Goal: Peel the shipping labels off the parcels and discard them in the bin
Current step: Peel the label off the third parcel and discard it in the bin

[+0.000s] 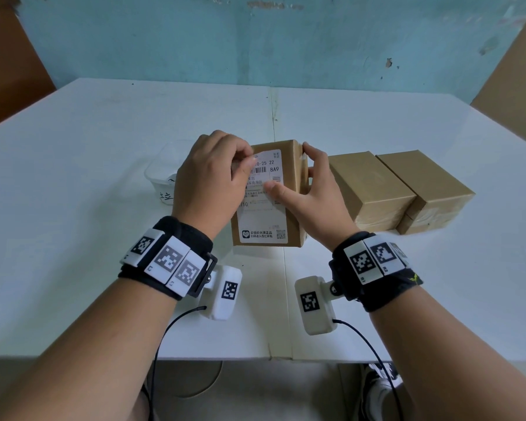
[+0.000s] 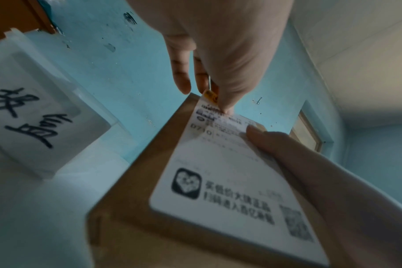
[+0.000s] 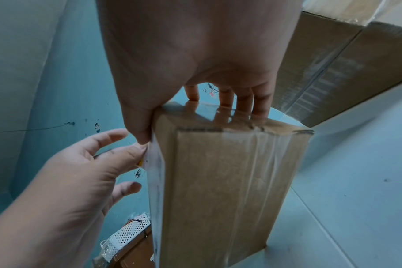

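Likely packing room: parcels [image 1: 401, 189], white table [image 1: 104, 177].

A white desk [image 1: 104, 153], made of two panels joined along a seam [image 1: 274, 117] running front to back, stands against a pale blue wall [image 1: 255, 41] whose paint is scuffed and chipped in patches. Brown cardboard sheets [image 1: 9, 62] lean at the left and right edges of the scene. In the left wrist view, a wood-framed opening [image 2: 306, 130] is set into the blue wall, below a white ceiling [image 2: 356, 45]. Soft, even light falls across the desk. Beneath its front edge lies a pale floor [image 1: 255, 390].
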Motion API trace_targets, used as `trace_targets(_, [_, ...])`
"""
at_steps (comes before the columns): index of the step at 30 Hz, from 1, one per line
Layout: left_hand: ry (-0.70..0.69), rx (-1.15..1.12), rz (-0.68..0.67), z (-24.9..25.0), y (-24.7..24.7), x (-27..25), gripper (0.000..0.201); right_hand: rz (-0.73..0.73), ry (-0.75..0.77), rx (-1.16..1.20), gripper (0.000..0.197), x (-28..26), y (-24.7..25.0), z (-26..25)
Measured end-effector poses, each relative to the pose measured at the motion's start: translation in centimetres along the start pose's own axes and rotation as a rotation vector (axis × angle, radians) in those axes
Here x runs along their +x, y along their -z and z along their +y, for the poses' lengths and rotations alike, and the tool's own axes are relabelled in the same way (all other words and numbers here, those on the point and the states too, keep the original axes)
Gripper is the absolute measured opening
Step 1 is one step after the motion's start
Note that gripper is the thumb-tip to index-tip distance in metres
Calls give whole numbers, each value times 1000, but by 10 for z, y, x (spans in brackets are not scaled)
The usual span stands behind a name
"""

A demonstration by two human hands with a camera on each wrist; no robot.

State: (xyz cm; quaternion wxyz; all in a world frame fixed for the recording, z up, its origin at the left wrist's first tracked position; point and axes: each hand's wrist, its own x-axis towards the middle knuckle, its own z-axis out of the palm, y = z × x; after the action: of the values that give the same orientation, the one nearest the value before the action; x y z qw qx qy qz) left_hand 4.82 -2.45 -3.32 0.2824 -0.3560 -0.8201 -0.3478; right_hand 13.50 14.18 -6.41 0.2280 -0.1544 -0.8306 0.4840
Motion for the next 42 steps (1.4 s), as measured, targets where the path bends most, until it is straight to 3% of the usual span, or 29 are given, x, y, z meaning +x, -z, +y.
trace_targets(2, [48,-37,19,1,2,2,36,2,-8,4,118,1,-1,1])
trace_targets(3, [36,-29,27,1,2,3,37,4,-8,5,117,1,-1,1])
trace_targets(7, [-69,36,35,0,2,2,19,13,-6,8,117,1,-1,3])
trace_targets(32, [-73,19,-61,0,0,1,5,4,-11,10,116,1,0,-1])
trace_targets(37, [36,-59,-59,4,5,5,46,11,-24,25,116,2,-1,0])
trace_targets(42, [-51,-11,-12,3,2,2,21,19,-22,23,115,1,-2,0])
